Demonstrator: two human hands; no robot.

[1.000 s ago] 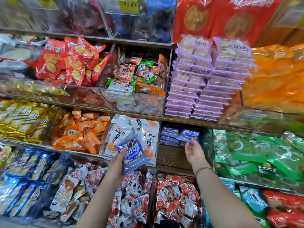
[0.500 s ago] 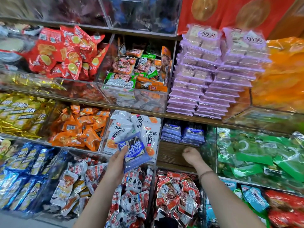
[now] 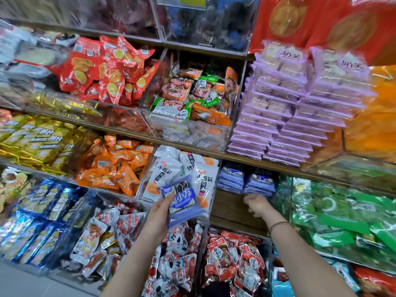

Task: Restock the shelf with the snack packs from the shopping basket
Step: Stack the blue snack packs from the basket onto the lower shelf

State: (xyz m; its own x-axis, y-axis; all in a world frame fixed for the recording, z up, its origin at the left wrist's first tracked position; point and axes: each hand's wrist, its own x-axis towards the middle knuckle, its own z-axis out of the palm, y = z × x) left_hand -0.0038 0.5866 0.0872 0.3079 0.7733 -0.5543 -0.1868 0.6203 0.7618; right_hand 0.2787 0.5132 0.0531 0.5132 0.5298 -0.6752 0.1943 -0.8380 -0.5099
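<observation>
My left hand (image 3: 159, 213) grips a blue-violet snack pack (image 3: 182, 200) with white lettering, held up in front of the white packs. My right hand (image 3: 256, 205) is curled into a fist and holds nothing, just below two short stacks of matching blue-violet packs (image 3: 246, 181) at the back of a wooden shelf bay (image 3: 231, 209). The shopping basket is out of view.
White packs (image 3: 186, 174) fill the bin left of the bay, green packs (image 3: 342, 211) the bin on its right. Tall lilac stacks (image 3: 289, 108) stand on the shelf above. Red-and-white packs (image 3: 233, 260) lie in the bins below my arms.
My right hand left a blue-violet pack on the right stack, drew back toward the shelf's front and closed into a fist. My left hand kept its pack nearly still.
</observation>
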